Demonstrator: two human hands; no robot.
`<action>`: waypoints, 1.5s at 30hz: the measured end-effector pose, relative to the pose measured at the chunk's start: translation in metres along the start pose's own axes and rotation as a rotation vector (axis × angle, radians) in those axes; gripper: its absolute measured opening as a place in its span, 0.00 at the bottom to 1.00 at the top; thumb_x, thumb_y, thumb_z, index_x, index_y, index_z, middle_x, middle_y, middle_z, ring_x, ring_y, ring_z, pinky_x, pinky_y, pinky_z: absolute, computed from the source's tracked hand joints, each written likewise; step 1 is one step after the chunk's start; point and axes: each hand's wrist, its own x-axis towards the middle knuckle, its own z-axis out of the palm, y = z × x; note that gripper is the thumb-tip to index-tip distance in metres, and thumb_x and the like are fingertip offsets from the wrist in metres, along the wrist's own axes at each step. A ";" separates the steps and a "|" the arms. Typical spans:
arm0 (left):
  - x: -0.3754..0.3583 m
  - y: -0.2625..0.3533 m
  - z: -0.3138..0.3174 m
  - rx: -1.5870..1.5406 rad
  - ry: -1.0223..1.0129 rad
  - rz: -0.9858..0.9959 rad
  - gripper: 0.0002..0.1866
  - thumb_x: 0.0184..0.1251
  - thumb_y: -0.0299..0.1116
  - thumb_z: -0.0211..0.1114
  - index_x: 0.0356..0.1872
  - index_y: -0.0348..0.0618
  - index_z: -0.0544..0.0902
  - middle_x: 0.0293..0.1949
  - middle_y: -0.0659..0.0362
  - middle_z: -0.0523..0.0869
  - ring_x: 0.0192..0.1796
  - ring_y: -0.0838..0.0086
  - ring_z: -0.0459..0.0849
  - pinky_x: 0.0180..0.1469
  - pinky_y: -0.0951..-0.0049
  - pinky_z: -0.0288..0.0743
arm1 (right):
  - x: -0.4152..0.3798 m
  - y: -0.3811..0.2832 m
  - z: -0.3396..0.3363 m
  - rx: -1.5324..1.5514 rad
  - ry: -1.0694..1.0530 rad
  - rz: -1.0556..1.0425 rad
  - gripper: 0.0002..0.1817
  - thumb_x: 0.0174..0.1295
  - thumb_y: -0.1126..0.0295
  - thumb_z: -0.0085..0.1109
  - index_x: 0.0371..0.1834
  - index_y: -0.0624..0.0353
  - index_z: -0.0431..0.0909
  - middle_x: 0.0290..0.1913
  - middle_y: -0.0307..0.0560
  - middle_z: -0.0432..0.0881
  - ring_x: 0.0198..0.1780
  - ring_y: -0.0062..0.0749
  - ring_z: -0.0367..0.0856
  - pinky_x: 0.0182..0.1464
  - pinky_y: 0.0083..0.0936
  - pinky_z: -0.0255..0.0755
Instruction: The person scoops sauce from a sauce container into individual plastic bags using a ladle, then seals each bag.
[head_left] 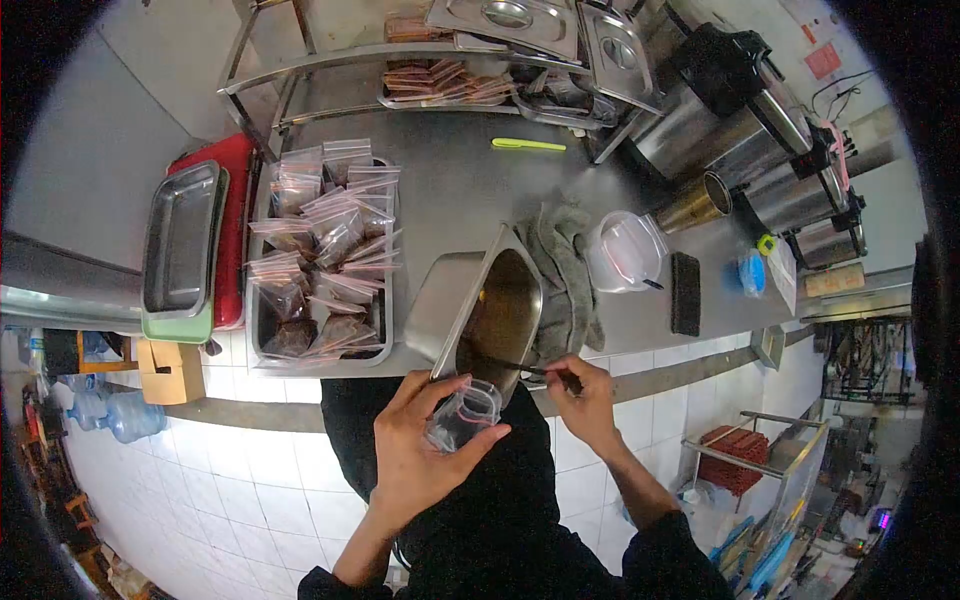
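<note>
My left hand (425,435) is closed around a small clear zip bag (466,412), its mouth spread open and facing up. Between the fingers of my right hand (583,402) is the handle of a dark spoon (508,364), which reaches into a deep steel pan (445,300). The pan lies tilted on its side at the counter's front edge, its opening towards my right hand. Some brown matter shows inside it, too dim to make out. The spoon's far end is hard to see.
Left of the pan, a steel tray (388,330) holds many filled zip bags (335,235). To the right are a grey cloth (562,270), a white plastic tub (628,250) and a black sponge (686,293). A yellow-green pen (528,144) lies further back. Large steel urns (720,130) stand right.
</note>
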 end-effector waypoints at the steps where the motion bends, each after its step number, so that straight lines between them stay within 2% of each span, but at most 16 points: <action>1: 0.000 0.000 -0.001 -0.001 0.001 0.001 0.28 0.43 0.38 0.83 0.44 0.35 0.83 0.37 0.52 0.83 0.38 0.62 0.86 0.40 0.68 0.79 | -0.002 0.001 0.002 0.106 -0.014 0.074 0.03 0.58 0.77 0.60 0.35 0.62 0.81 0.25 0.40 0.81 0.25 0.18 0.75 0.27 0.20 0.67; 5: -0.005 -0.012 -0.007 -0.024 0.018 0.021 0.28 0.43 0.37 0.83 0.45 0.35 0.83 0.38 0.51 0.83 0.38 0.64 0.86 0.38 0.71 0.79 | -0.003 -0.002 0.000 0.235 -0.018 0.137 0.03 0.60 0.76 0.61 0.35 0.62 0.81 0.26 0.35 0.80 0.27 0.12 0.72 0.28 0.15 0.64; 7: -0.010 -0.022 -0.011 -0.070 0.034 0.016 0.28 0.43 0.36 0.83 0.45 0.35 0.83 0.39 0.52 0.83 0.37 0.66 0.86 0.37 0.72 0.79 | 0.001 -0.012 -0.008 0.215 0.041 0.127 0.02 0.62 0.77 0.58 0.34 0.62 0.80 0.24 0.28 0.73 0.27 0.10 0.64 0.29 0.14 0.57; 9: -0.017 -0.031 -0.017 -0.199 0.018 -0.120 0.28 0.43 0.35 0.83 0.47 0.36 0.83 0.40 0.54 0.82 0.36 0.73 0.84 0.32 0.77 0.76 | 0.006 -0.019 -0.018 0.205 0.061 0.096 0.01 0.61 0.78 0.59 0.33 0.61 0.80 0.24 0.29 0.72 0.27 0.10 0.65 0.30 0.14 0.58; 10: -0.019 -0.037 -0.018 -0.207 0.040 -0.078 0.29 0.44 0.35 0.83 0.49 0.36 0.83 0.39 0.57 0.80 0.34 0.78 0.81 0.28 0.80 0.73 | 0.010 -0.023 -0.023 0.208 0.083 0.064 0.01 0.60 0.78 0.60 0.34 0.62 0.80 0.24 0.31 0.76 0.27 0.11 0.69 0.30 0.14 0.61; 12: -0.025 -0.041 -0.024 -0.222 0.022 -0.146 0.29 0.44 0.35 0.83 0.49 0.36 0.83 0.39 0.58 0.80 0.33 0.78 0.81 0.28 0.80 0.73 | 0.017 -0.034 -0.030 0.195 0.120 0.012 0.03 0.57 0.78 0.62 0.34 0.62 0.80 0.26 0.34 0.81 0.28 0.13 0.74 0.32 0.14 0.65; 17: -0.048 -0.064 -0.027 -0.371 0.024 -0.276 0.29 0.44 0.33 0.83 0.51 0.37 0.83 0.43 0.55 0.82 0.40 0.76 0.83 0.34 0.80 0.76 | 0.026 -0.055 -0.041 0.194 0.113 0.066 0.04 0.57 0.77 0.66 0.32 0.60 0.79 0.26 0.32 0.79 0.28 0.12 0.71 0.30 0.13 0.62; 22: -0.054 -0.050 -0.048 -0.263 0.105 -0.177 0.33 0.42 0.32 0.84 0.54 0.39 0.83 0.55 0.49 0.79 0.57 0.65 0.80 0.50 0.73 0.80 | 0.030 -0.069 -0.057 0.172 0.079 0.005 0.06 0.57 0.75 0.68 0.32 0.61 0.79 0.26 0.32 0.78 0.27 0.12 0.69 0.30 0.14 0.61; 25: -0.040 -0.040 -0.056 -0.283 0.196 -0.081 0.34 0.41 0.34 0.84 0.54 0.39 0.83 0.58 0.48 0.78 0.58 0.63 0.79 0.52 0.68 0.80 | 0.033 -0.087 -0.066 0.219 0.097 -0.055 0.06 0.57 0.75 0.68 0.32 0.60 0.79 0.30 0.33 0.79 0.30 0.14 0.71 0.32 0.15 0.62; 27: -0.014 -0.018 -0.055 -0.199 0.235 -0.086 0.34 0.41 0.35 0.84 0.55 0.39 0.82 0.57 0.47 0.79 0.56 0.62 0.82 0.53 0.66 0.79 | 0.034 -0.103 -0.074 0.184 0.099 -0.059 0.06 0.57 0.75 0.68 0.32 0.60 0.79 0.32 0.34 0.78 0.31 0.15 0.72 0.34 0.16 0.63; 29: 0.012 -0.014 -0.050 0.055 0.268 0.142 0.35 0.42 0.34 0.84 0.56 0.37 0.81 0.52 0.47 0.83 0.51 0.63 0.84 0.51 0.67 0.80 | 0.036 -0.114 -0.083 0.233 0.142 -0.092 0.06 0.56 0.76 0.68 0.33 0.60 0.79 0.32 0.34 0.77 0.32 0.15 0.72 0.35 0.16 0.64; 30: 0.024 -0.014 -0.043 0.012 0.296 0.179 0.35 0.42 0.33 0.83 0.56 0.37 0.81 0.47 0.48 0.85 0.48 0.63 0.86 0.51 0.68 0.79 | 0.037 -0.116 -0.089 0.203 0.136 -0.101 0.07 0.57 0.75 0.68 0.34 0.60 0.78 0.34 0.35 0.77 0.34 0.15 0.72 0.37 0.16 0.65; 34: 0.054 -0.014 -0.011 -0.187 0.279 0.182 0.33 0.45 0.32 0.82 0.56 0.37 0.81 0.48 0.50 0.87 0.46 0.66 0.87 0.49 0.70 0.80 | 0.040 -0.137 -0.100 0.287 0.150 -0.074 0.07 0.58 0.74 0.68 0.35 0.60 0.78 0.34 0.35 0.78 0.35 0.16 0.72 0.39 0.15 0.66; 38: 0.063 -0.009 0.006 -0.160 0.338 0.244 0.34 0.45 0.34 0.83 0.56 0.39 0.81 0.49 0.49 0.87 0.45 0.67 0.88 0.46 0.70 0.81 | 0.043 -0.142 -0.105 0.174 0.184 -0.177 0.08 0.58 0.71 0.68 0.35 0.60 0.78 0.33 0.35 0.78 0.34 0.16 0.72 0.37 0.15 0.66; 42: 0.065 -0.006 0.014 -0.264 0.312 0.188 0.34 0.45 0.36 0.83 0.56 0.39 0.80 0.49 0.50 0.87 0.45 0.67 0.88 0.47 0.70 0.81 | 0.039 -0.138 -0.101 -0.001 0.262 -0.227 0.07 0.57 0.74 0.69 0.35 0.60 0.79 0.33 0.36 0.79 0.34 0.16 0.72 0.36 0.16 0.66; 45: 0.066 -0.005 0.016 -0.210 0.380 0.298 0.33 0.45 0.36 0.83 0.56 0.39 0.80 0.49 0.50 0.87 0.46 0.66 0.88 0.48 0.71 0.81 | 0.039 -0.137 -0.099 -0.061 0.316 -0.305 0.07 0.56 0.76 0.69 0.35 0.60 0.80 0.33 0.37 0.79 0.32 0.17 0.72 0.35 0.16 0.66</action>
